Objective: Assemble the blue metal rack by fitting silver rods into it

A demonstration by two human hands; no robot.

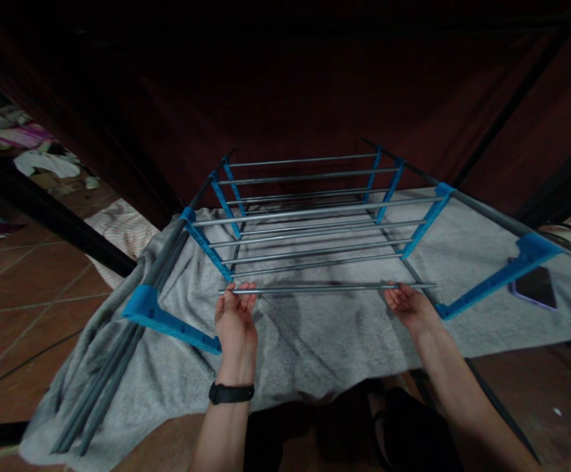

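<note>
A thin grey metal rod (315, 288) lies level across both of my hands. Near its left end, my left hand (236, 314) has thumb and fingers closed on it. My right hand (408, 308) pinches the same rod close to its right end. Behind it stands a rack frame with blue plastic brackets (209, 248) joined by several grey crossbars (315, 213). The front left bracket (172, 324) and front right bracket (492, 282) stand on either side of my hands, with no crossbar seen between them.
The rack rests on a grey blanket (309, 354). Several loose grey tubes (105, 377) lie at the left. A phone (533, 287) lies on the right behind the bracket. A dark reddish panel (285, 98) rises behind the rack. Tiled floor (24, 295) shows at left.
</note>
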